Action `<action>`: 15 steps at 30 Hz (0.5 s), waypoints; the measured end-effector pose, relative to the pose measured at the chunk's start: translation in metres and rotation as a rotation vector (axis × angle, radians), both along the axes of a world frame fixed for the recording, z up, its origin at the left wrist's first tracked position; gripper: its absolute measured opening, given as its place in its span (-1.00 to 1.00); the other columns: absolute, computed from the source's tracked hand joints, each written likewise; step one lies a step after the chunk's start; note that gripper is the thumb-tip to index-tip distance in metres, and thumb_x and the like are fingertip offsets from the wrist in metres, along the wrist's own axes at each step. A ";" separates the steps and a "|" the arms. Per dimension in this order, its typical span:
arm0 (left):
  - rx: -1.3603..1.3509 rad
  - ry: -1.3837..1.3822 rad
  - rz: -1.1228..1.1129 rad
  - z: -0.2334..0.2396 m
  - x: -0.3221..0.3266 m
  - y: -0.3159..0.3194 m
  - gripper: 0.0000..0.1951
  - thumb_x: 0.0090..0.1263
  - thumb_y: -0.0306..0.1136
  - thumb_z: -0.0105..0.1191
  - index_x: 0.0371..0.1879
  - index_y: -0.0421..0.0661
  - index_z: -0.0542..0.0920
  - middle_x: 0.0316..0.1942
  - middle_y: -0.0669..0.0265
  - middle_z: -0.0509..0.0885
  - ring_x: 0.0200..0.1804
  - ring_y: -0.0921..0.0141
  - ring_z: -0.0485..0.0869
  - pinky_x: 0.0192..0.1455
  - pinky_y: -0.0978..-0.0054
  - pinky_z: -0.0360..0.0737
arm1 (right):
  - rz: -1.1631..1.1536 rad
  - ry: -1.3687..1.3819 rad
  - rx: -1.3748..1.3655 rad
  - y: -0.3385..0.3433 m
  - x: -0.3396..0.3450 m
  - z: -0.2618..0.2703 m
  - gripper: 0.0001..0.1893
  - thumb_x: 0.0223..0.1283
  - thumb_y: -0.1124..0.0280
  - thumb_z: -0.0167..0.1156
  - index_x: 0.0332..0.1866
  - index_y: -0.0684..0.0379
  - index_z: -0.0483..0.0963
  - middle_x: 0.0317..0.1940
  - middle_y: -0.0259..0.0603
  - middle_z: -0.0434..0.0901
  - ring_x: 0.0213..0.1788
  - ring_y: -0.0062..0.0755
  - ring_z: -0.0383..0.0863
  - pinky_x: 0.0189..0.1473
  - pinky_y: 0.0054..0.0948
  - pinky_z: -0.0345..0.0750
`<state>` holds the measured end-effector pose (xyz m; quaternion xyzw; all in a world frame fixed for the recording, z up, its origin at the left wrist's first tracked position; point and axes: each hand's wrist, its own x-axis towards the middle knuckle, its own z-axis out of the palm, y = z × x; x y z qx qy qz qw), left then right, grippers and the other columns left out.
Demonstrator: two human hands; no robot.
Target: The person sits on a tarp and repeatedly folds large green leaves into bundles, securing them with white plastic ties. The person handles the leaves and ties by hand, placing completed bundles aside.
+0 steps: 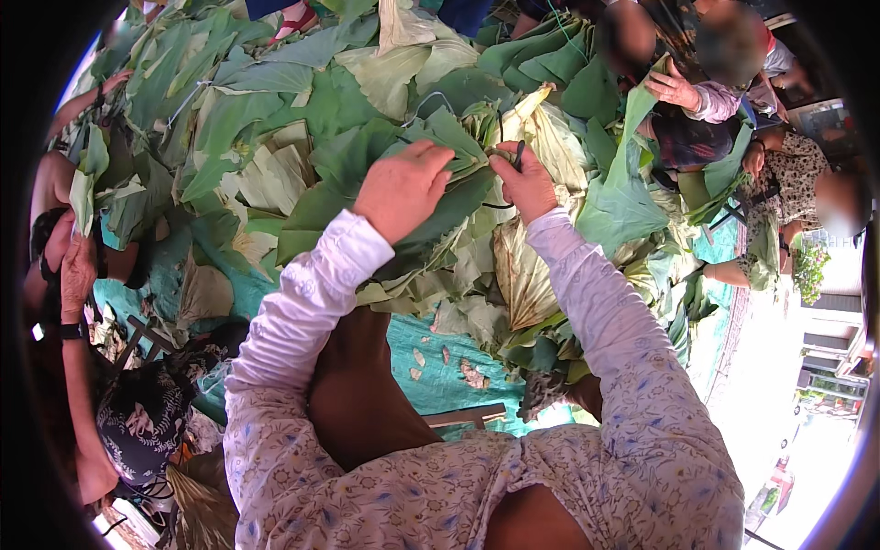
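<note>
A stack of folded green lotus leaves lies before me, its pointed gathered end between my two hands. My right hand pinches that end between thumb and finger. A black cord loops by its fingers, and part of it runs below the hand. My left hand is curled over the leaves, fingertips near the gathered end; whether it grips anything is hidden. Beneath my hands spreads a wide dark green leaf. Next to my right hand stands a pale yellowed dried leaf.
Heaped leaves cover the area ahead, over a teal tarp. At right, a co-worker's hand holds a large leaf. Another person's hand at left holds a folded leaf. A wooden stool edge shows below me.
</note>
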<state>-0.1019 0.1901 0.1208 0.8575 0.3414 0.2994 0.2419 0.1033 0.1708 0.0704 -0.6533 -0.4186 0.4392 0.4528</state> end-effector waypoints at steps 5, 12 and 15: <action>-0.046 0.170 -0.058 -0.055 0.011 0.046 -0.71 0.04 -0.35 0.01 -0.21 -0.10 0.46 -0.24 0.17 0.46 -0.19 0.18 0.48 -0.14 0.31 0.41 | 0.037 -0.011 0.053 -0.003 -0.005 -0.005 -0.68 -0.07 0.30 0.20 -0.19 0.15 0.36 -0.67 -0.44 0.29 -0.71 -0.68 0.21 -0.69 -0.61 0.17; -0.079 0.249 -0.080 -0.043 0.013 0.041 -0.76 -0.02 -0.41 0.02 -0.31 -0.13 0.51 -0.38 0.11 0.49 -0.26 0.13 0.48 -0.17 0.31 0.42 | 0.046 0.107 -0.024 -0.033 0.005 0.010 -0.47 -0.06 0.34 0.18 0.05 0.24 0.18 -0.70 -0.38 0.29 -0.72 -0.62 0.24 -0.69 -0.59 0.20; -0.019 0.285 0.027 -0.038 -0.006 0.045 -0.82 0.00 -0.41 -0.04 -0.39 -0.15 0.52 -0.40 0.08 0.51 -0.29 0.12 0.49 -0.20 0.26 0.42 | -0.080 0.383 -0.104 -0.053 0.009 0.013 -0.71 0.09 0.26 0.02 -0.16 0.23 0.34 -0.73 -0.38 0.24 -0.75 -0.57 0.23 -0.68 -0.57 0.24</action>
